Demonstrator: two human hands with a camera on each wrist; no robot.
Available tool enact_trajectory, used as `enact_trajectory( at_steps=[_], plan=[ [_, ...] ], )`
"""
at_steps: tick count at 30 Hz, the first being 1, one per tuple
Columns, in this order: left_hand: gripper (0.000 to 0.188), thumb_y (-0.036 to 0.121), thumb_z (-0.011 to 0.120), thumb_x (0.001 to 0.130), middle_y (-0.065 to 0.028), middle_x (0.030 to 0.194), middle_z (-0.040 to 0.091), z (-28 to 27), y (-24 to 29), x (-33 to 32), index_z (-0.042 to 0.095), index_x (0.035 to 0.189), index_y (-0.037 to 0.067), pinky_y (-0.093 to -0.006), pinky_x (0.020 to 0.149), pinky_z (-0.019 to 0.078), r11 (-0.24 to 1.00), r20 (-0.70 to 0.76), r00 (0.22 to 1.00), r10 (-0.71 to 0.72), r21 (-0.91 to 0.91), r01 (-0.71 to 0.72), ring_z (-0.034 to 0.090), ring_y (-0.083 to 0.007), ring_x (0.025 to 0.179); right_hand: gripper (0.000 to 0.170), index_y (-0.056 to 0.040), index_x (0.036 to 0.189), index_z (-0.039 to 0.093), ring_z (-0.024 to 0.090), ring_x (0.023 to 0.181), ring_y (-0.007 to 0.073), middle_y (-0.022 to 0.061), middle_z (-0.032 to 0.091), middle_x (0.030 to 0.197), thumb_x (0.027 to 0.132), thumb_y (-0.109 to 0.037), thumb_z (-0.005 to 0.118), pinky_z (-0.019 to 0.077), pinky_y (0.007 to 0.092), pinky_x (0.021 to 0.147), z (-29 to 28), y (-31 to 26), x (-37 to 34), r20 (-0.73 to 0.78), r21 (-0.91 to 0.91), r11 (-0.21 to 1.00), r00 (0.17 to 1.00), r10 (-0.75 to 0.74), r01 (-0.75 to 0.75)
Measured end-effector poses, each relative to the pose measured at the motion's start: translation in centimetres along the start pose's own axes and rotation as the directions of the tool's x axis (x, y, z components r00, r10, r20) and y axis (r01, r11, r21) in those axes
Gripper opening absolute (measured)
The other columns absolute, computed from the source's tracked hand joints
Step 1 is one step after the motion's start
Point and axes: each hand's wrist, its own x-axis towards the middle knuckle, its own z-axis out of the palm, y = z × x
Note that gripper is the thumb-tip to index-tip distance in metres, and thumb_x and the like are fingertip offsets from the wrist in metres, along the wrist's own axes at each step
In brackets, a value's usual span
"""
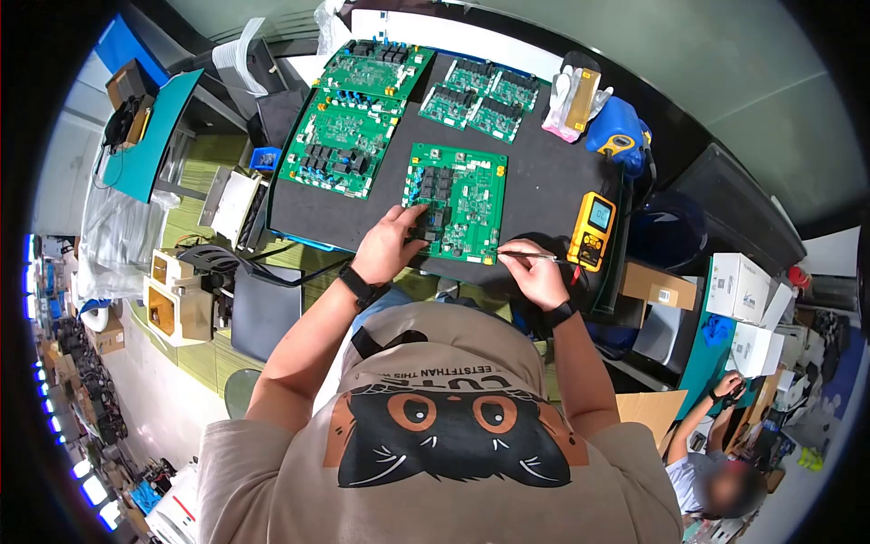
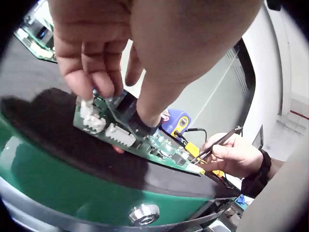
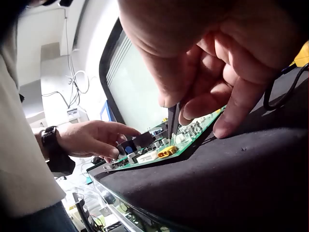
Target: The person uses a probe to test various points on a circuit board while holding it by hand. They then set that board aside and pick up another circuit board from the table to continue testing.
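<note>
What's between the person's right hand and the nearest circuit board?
A dark tweezer-like tool, pinched by the right hand, points at that circuit board; the right wrist view shows this.

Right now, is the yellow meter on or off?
On, it seems: in the head view, the yellow meter beside the right hand shows dark digits on its pale screen. The reading is too small to tell.

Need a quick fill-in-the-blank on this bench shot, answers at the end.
1. The left hand touches a green circuit board, while the ____ hand holds a slim tool.
2. The meter has a ____ casing.
3. Both wristbands are ____.
4. The boxy unit beyond the meter is mostly ____.
Missing words: right; yellow; black; blue.
</note>
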Motion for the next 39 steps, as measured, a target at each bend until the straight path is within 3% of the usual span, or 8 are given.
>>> enact_trajectory(
  at_steps=[3,5,6,10,13,21,23,39],
  plan=[
    [0.065,0.010,0.082,0.075,-0.0139,0.106,0.060,-0.7,0.1,-0.5,0.056,0.135,0.007,-0.0411,0.082,0.0534,0.999,0.034,0.999,-0.034,0.013,0.033,0.062,-0.0324,0.091,0.013,0.0034,0.106,0.068,0.065,0.096,0.0131,0.0074,0.066,0.107,0.094,-0.001,0.067,0.0546,0.0257,0.081,0.0,-0.2,0.0,0.006,-0.017,1.000,1.000,-0.007,0.007],
    [0.066,0.011,0.083,0.074,-0.0128,0.109,0.058,-0.7,-0.7,-1.0,0.057,0.134,0.007,-0.0413,0.089,0.0498,0.977,-0.139,0.976,0.166,0.156,-0.144,0.056,-0.0331,0.098,0.013,0.0032,0.106,0.069,0.065,0.096,0.0137,0.0075,0.066,0.107,0.094,0.000,0.067,0.0547,0.0256,0.081,0.0,-0.2,0.0,-0.004,-0.011,1.000,1.000,-0.016,0.016],
    [0.068,0.013,0.084,0.073,-0.0124,0.121,0.059,-0.9,-0.7,-1.3,0.057,0.135,0.006,-0.0431,0.099,0.0462,0.985,-0.112,0.990,0.091,0.159,-0.072,0.051,-0.0347,0.112,0.013,0.0032,0.106,0.069,0.065,0.096,0.0137,0.0075,0.066,0.107,0.094,0.000,0.067,0.0547,0.0256,0.081,0.1,-0.2,0.0,-0.001,-0.011,1.000,1.000,-0.016,0.016],
    [0.074,0.016,0.085,0.071,-0.0082,0.147,0.052,-1.0,-2.0,-1.5,0.055,0.139,0.007,-0.0466,0.111,0.0394,0.965,-0.116,0.982,0.147,0.235,-0.117,0.045,-0.0367,0.131,0.012,0.0027,0.105,0.070,0.065,0.095,0.0138,0.0077,0.067,0.106,0.093,0.000,0.067,0.0549,0.0257,0.079,0.1,-0.2,0.1,-0.006,-0.037,0.999,1.000,-0.025,0.025],
    [0.076,0.017,0.085,0.072,-0.0069,0.151,0.050,-0.5,-3.0,-1.7,0.054,0.141,0.008,-0.0479,0.113,0.0376,0.953,-0.080,0.985,0.151,0.275,-0.123,0.041,-0.0376,0.137,0.012,0.0023,0.104,0.070,0.066,0.094,0.0138,0.0080,0.068,0.105,0.093,0.000,0.067,0.0552,0.0259,0.079,0.1,-0.6,0.2,-0.009,-0.042,0.998,0.999,-0.041,0.041],
    [0.075,0.016,0.084,0.074,-0.0071,0.148,0.054,-0.4,-3.2,-1.1,0.054,0.142,0.011,-0.0499,0.114,0.0360,0.968,-0.039,0.990,0.139,0.217,-0.127,0.040,-0.0381,0.140,0.012,0.0024,0.103,0.070,0.066,0.094,0.0159,0.0094,0.068,0.105,0.092,-0.001,0.068,0.0564,0.0283,0.082,-0.1,-0.4,0.5,0.024,-0.155,0.980,0.992,-0.126,0.128],
    [0.074,0.015,0.083,0.074,-0.0073,0.147,0.055,-0.3,-3.2,-0.9,0.055,0.142,0.011,-0.0500,0.114,0.0361,0.970,-0.037,0.990,0.134,0.211,-0.124,0.041,-0.0380,0.139,0.011,0.0016,0.098,0.070,0.068,0.092,0.0274,0.0136,0.072,0.097,0.088,-0.004,0.070,0.0543,0.0355,0.083,0.1,-1.0,0.6,-0.012,-0.128,0.985,0.993,-0.116,0.114],
    [0.075,0.013,0.083,0.073,-0.0079,0.145,0.056,-0.2,-2.8,-0.8,0.055,0.142,0.010,-0.0472,0.111,0.0391,0.961,-0.024,0.993,0.114,0.257,-0.104,0.045,-0.0347,0.138,0.011,0.0006,0.099,0.070,0.068,0.092,0.0279,0.0134,0.072,0.098,0.089,-0.004,0.069,0.0542,0.0362,0.083,0.3,-0.6,0.6,-0.014,-0.144,0.982,0.992,-0.122,0.119]
  ],
)
